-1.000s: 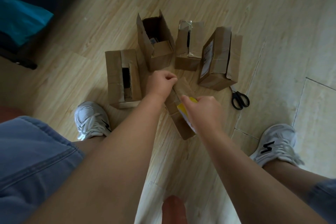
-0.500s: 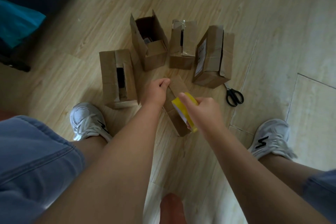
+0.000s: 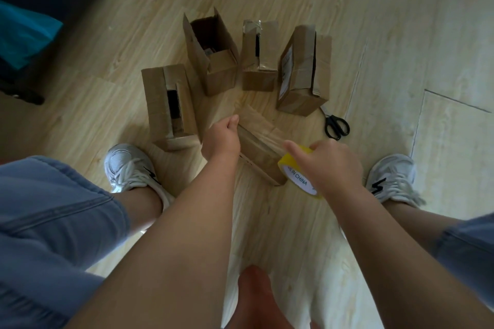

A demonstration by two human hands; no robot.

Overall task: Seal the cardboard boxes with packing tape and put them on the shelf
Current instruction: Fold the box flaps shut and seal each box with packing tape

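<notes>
A small cardboard box [image 3: 260, 145] lies on the wooden floor between my feet. My left hand [image 3: 222, 137] is curled at the box's far left end, pinching the free end of the tape. My right hand [image 3: 332, 164] grips a yellow roll of packing tape [image 3: 299, 175] at the box's near right end, index finger stretched out. A clear strip of tape [image 3: 264, 136] runs across the box top between both hands. Four more cardboard boxes stand beyond: one at the left [image 3: 168, 104], an open one [image 3: 211, 51], a narrow one [image 3: 259, 55] and one at the right [image 3: 303, 69].
Black scissors [image 3: 335, 125] lie on the floor right of the boxes. My white sneakers [image 3: 128, 167] [image 3: 391, 176] flank the small box. A dark piece of furniture with a teal item [image 3: 24, 32] is at the upper left.
My right hand has pulled the tape roll right and toward me, drawing a strip over the small box. My left hand stays at the box's far end.
</notes>
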